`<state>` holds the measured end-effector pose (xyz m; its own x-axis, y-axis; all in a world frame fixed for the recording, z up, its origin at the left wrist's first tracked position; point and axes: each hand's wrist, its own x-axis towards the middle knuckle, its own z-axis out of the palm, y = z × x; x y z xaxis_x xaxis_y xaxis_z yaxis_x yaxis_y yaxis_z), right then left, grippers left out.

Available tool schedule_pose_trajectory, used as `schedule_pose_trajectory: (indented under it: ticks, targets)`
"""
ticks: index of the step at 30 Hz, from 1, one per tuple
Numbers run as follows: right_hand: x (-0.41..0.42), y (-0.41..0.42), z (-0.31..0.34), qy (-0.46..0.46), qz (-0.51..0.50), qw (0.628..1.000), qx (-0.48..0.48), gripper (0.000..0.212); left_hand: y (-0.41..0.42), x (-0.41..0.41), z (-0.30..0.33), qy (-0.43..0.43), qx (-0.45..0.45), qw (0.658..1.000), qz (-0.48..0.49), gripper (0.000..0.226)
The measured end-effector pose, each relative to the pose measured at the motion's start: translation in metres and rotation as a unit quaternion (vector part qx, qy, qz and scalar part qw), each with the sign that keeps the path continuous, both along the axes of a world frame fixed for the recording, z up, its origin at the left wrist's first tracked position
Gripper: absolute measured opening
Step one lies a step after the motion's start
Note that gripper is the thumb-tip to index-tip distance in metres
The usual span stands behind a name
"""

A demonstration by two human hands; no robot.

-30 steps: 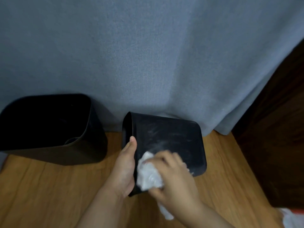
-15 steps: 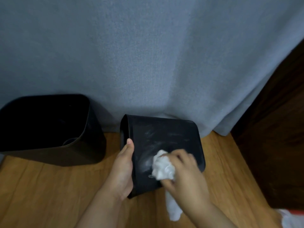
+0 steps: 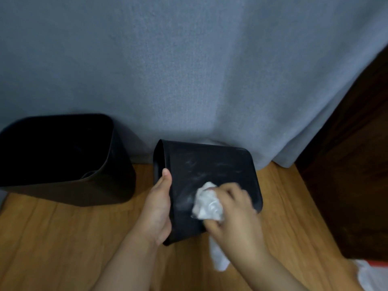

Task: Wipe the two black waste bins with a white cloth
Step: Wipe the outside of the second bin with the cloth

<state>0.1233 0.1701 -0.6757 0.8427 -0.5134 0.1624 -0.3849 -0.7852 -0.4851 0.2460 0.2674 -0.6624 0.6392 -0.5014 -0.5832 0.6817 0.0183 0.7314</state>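
A black waste bin (image 3: 212, 171) lies on its side on the wooden floor, its mouth facing left and its dusty, streaked side up. My left hand (image 3: 158, 208) grips its rim at the mouth end. My right hand (image 3: 235, 215) presses a crumpled white cloth (image 3: 206, 203) against the upturned side, near its lower middle; a tail of the cloth hangs below the hand. The second black bin (image 3: 63, 156) stands upright to the left, open mouth toward me, touched by neither hand.
A grey curtain (image 3: 189, 70) hangs right behind both bins down to the wooden floor (image 3: 52, 244). Dark wooden furniture (image 3: 352, 164) stands at the right. Something white with a red edge (image 3: 371, 276) lies at the lower right corner.
My right hand has slid the cloth across the lying bin's side, first rightward then slightly back up and left. My left hand keeps its grip on the rim.
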Motion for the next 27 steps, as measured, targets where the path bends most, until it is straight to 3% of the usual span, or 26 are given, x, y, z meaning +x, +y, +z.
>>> schedule_pose_trajectory:
  ticks: [3, 6, 9, 14, 18, 23, 27]
  targets:
    - [-0.001, 0.018, 0.001, 0.007, 0.123, 0.992, 0.021, 0.042, 0.0, 0.0, 0.004, 0.013, -0.007, 1.0, -0.011, 0.057]
    - [-0.011, -0.003, -0.013, 0.026, 0.052, 0.998, -0.021, 0.042, 0.003, 0.0, 0.005, 0.0, -0.008, 1.0, -0.019, 0.057]
    - [-0.013, -0.01, -0.013, 0.013, -0.049, 0.999, 0.02, 0.042, 0.003, 0.0, 0.004, -0.012, 0.006, 1.0, -0.006, 0.053]
    - [-0.004, 0.017, -0.005, 0.01, 0.111, 0.994, 0.021, 0.044, 0.0, 0.0, 0.01, 0.03, -0.009, 0.999, -0.013, 0.059]
    - [-0.006, 0.001, -0.019, 0.002, 0.046, 0.998, 0.036, 0.047, 0.003, 0.002, 0.011, 0.031, 0.024, 0.999, -0.028, 0.06]
    - [-0.005, 0.003, -0.01, -0.012, 0.024, 0.999, 0.026, 0.036, 0.003, 0.009, 0.016, 0.056, 0.081, 0.994, -0.044, 0.062]
    - [0.0, -0.004, -0.007, -0.017, 0.0, 0.999, 0.031, 0.036, 0.01, 0.005, 0.02, 0.078, 0.029, 0.996, -0.041, 0.049]
